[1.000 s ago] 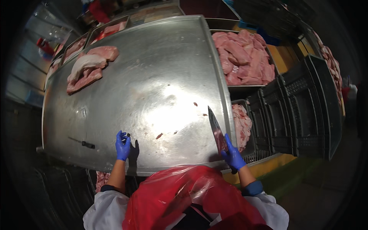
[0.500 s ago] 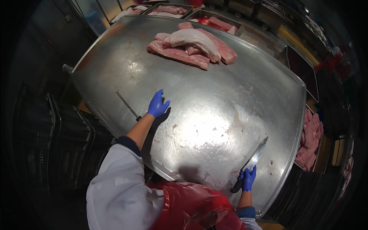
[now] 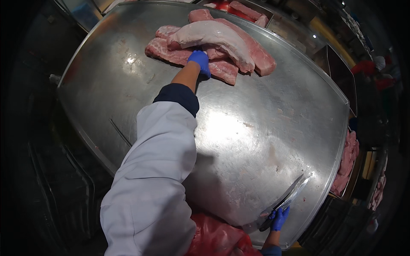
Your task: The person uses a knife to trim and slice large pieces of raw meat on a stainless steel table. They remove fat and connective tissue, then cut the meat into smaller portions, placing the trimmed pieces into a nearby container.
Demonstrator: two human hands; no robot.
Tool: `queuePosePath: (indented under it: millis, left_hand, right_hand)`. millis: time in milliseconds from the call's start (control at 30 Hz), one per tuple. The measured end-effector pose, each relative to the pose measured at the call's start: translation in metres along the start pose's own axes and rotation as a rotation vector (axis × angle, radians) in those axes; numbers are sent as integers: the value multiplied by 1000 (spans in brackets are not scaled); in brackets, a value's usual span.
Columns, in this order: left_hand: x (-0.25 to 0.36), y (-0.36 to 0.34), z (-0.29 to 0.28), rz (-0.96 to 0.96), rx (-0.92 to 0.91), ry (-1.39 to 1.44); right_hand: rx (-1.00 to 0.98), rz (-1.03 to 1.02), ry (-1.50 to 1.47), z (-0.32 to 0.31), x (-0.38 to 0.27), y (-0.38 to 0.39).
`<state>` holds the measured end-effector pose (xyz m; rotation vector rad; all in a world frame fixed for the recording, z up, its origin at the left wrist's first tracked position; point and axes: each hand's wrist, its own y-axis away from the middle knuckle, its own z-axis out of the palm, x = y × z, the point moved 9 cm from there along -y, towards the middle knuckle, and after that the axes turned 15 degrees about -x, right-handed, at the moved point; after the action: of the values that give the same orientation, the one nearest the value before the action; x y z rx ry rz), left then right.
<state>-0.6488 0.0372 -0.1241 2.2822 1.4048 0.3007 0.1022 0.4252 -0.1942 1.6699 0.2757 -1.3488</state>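
Observation:
My left hand (image 3: 200,63), in a blue glove, reaches across the metal table and closes on the near side of a pile of meat. Its fingers press in at a long pink slab of meat (image 3: 225,71), and their tips are partly hidden. Over that slab lies a pale, fat-covered piece of meat (image 3: 213,35), with another pink cut (image 3: 261,59) behind it. By the table's near right corner, my right hand (image 3: 279,218) grips a knife (image 3: 291,197) by its dark handle. The blade points away from me, low over the tabletop.
The metal table (image 3: 252,111) has a raised rim. A thin sharpening steel (image 3: 120,132) lies at left, its handle end behind my sleeve. A tray with meat (image 3: 245,12) stands past the far edge; more meat (image 3: 347,160) is piled off the right side. Dark crates (image 3: 64,187) stand at left.
My left hand has moved forward from above the table's left part to the meat pile and closed on the near slab. The right hand still holds the knife near the same corner.

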Motion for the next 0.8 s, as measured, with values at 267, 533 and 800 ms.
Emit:
queuePosePath:
  millis: [267, 533, 800]
  left_hand:
    - [58, 69, 30, 315, 85, -61]
    - [236, 202, 59, 553, -47, 259]
    - [305, 291, -64, 979, 198, 1121]
  right_hand:
    - [-30, -63, 95, -7, 4, -6]
    - [14, -143, -51, -26, 10, 23]
    - [15, -149, -179, -89, 17, 143]
